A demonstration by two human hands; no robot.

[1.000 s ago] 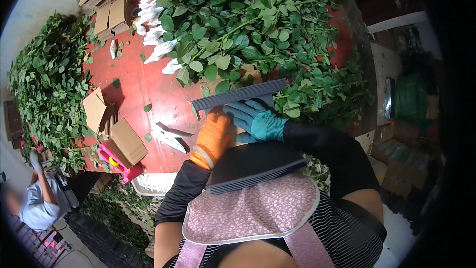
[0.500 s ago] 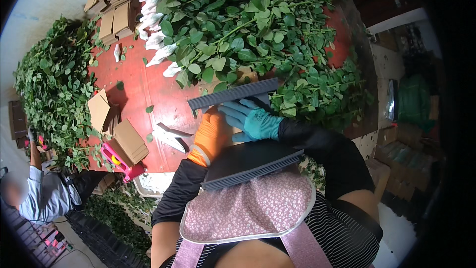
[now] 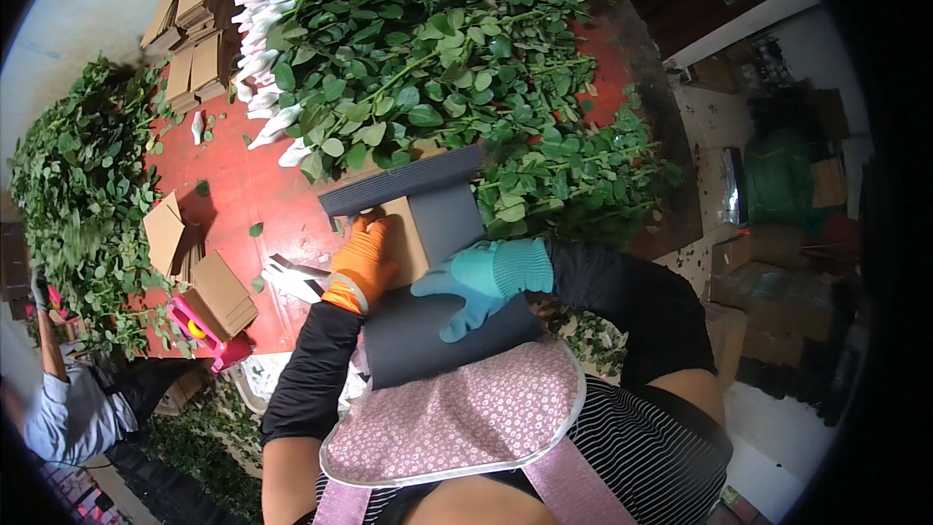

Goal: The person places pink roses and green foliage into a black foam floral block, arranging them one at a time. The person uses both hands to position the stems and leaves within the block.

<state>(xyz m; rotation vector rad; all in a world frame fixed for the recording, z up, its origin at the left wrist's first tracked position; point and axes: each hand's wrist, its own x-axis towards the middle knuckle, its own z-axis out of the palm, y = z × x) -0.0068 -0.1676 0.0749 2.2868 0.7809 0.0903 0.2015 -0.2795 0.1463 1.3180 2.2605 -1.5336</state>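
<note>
A black ribbed sheet (image 3: 449,212) lies at the table's near edge, its far strip (image 3: 403,181) raised and its near part (image 3: 437,345) sloping towards my apron. On the sheet rests a brown cardboard piece (image 3: 406,238). My left hand (image 3: 362,258), in an orange glove, lies on the cardboard's left side with the fingers stretched out. My right hand (image 3: 476,282), in a teal glove, is over the near part of the sheet, thumb and fingers apart. White-handled scissors or a similar cutter (image 3: 293,278) lies left of my left hand, its exact kind unclear.
Leafy stems (image 3: 418,68) with white-wrapped heads (image 3: 262,49) are piled at the far side of the red table (image 3: 219,170). Cardboard stacks (image 3: 222,297) and a pink tape dispenser (image 3: 209,335) stand left. Another person (image 3: 73,408) is at the far left, beside more foliage (image 3: 73,175).
My right hand has drawn back from beside the far strip to the near part of the sheet, which looks flatter. More of the cardboard shows. The whole view has shifted.
</note>
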